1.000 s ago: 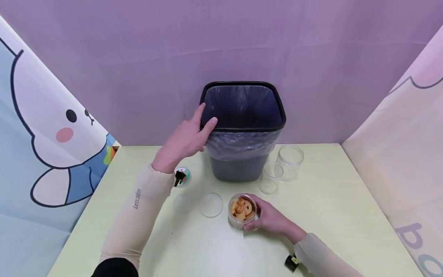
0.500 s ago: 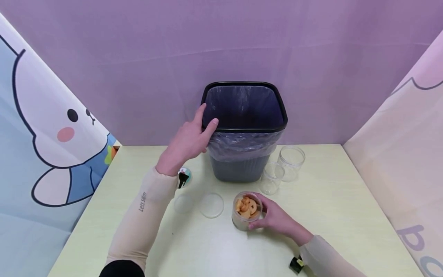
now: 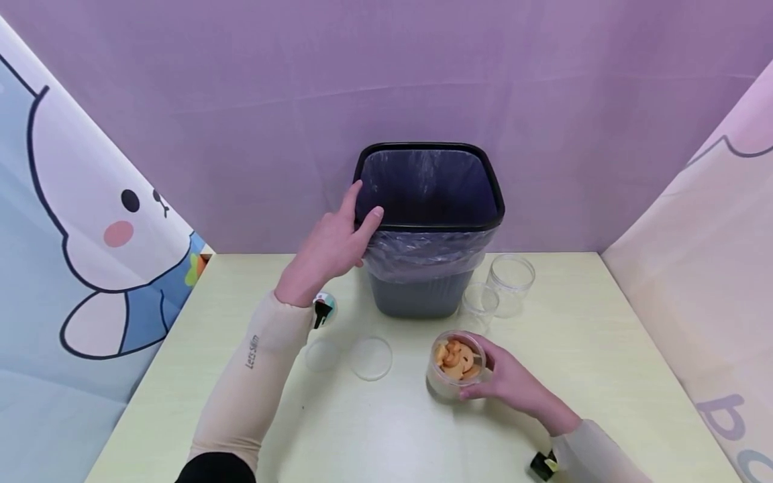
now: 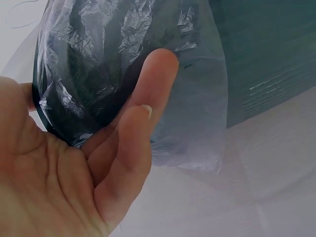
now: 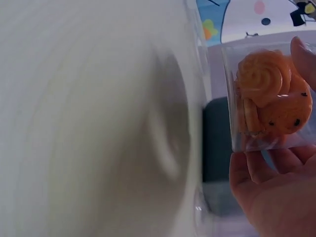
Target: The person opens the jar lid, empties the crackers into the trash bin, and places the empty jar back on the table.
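My left hand (image 3: 331, 245) grips the left front corner of a dark trash bin (image 3: 413, 296), its thumb and index finger over the black rim. In the left wrist view, curled fingers (image 4: 123, 153) lie against the outside of the bin's clear plastic liner (image 4: 197, 103). My right hand (image 3: 507, 377) holds a clear round jar (image 3: 443, 387) by its right side, without a lid, filled with several cookies (image 3: 457, 360). In the right wrist view the jar (image 5: 237, 143) is upright and raised off the table, its shadow apart from it; swirled and dotted cookies (image 5: 271, 89) show through its wall.
Two clear jars stand right of the bin, a wider jar (image 3: 510, 285) behind a narrower jar (image 3: 480, 298). Left of centre lie a clear ring-edged disc (image 3: 371, 359) and a fainter disc (image 3: 322, 354). A teal printed round piece (image 3: 328, 305) sits beside the left wrist.
My right hand has moved rightward with the cookie jar, which has risen off the table. My left hand stays on the bin's rim.
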A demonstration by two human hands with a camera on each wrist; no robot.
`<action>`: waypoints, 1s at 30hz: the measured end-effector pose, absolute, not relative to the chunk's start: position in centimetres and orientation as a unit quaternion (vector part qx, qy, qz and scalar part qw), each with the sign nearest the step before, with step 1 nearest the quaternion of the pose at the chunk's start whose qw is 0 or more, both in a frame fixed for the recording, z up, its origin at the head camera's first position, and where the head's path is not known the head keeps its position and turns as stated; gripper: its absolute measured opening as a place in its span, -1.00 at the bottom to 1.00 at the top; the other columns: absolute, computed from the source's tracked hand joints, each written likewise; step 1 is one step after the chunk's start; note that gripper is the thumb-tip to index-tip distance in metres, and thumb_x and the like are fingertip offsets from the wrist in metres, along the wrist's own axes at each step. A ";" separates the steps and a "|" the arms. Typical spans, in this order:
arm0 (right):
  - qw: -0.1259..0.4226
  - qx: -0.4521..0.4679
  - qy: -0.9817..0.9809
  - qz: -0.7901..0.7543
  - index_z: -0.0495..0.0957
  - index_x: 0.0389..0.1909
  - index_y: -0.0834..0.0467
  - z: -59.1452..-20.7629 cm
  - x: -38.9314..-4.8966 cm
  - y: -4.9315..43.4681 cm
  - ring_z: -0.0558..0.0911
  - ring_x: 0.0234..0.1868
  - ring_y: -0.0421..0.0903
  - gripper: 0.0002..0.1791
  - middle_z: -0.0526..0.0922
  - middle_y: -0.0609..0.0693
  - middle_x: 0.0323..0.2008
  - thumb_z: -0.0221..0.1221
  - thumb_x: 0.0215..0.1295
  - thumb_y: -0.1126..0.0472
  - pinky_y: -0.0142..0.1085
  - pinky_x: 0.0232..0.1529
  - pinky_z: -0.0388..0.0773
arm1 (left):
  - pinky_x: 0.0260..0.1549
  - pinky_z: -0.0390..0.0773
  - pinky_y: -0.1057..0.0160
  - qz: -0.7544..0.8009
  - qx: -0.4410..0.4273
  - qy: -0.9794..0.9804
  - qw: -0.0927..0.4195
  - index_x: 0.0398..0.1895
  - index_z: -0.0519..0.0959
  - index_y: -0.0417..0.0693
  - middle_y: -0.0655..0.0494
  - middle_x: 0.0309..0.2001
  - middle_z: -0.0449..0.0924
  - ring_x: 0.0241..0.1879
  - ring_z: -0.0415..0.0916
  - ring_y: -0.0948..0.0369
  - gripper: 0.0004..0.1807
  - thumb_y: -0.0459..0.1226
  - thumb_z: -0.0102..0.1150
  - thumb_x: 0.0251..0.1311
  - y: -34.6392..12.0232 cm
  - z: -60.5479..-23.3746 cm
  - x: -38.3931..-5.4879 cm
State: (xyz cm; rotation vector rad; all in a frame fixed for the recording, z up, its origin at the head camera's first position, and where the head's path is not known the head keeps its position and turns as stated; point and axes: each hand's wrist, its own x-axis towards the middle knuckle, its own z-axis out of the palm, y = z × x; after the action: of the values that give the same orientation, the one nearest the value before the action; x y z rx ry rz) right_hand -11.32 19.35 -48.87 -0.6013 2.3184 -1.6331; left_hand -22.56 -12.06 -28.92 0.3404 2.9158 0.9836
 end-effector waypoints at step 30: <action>0.007 -0.163 0.850 -0.501 0.24 0.47 0.19 -41.6 -12.1 27.6 0.34 0.24 -0.47 -0.04 0.35 0.26 0.34 0.49 0.03 0.34 -0.64 0.11 0.29 | -0.18 0.48 0.06 0.316 0.113 0.942 0.010 0.61 -0.31 0.32 0.11 -0.62 0.62 -0.56 0.61 0.21 -0.08 0.44 -0.44 0.31 -12.0 -29.3 -22.8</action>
State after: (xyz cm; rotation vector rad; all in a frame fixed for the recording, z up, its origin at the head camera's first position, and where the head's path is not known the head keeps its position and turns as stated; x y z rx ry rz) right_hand -12.14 27.56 -41.60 -0.5086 2.6589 -1.5681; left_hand -22.78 -12.03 -29.32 0.3523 2.9411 0.9854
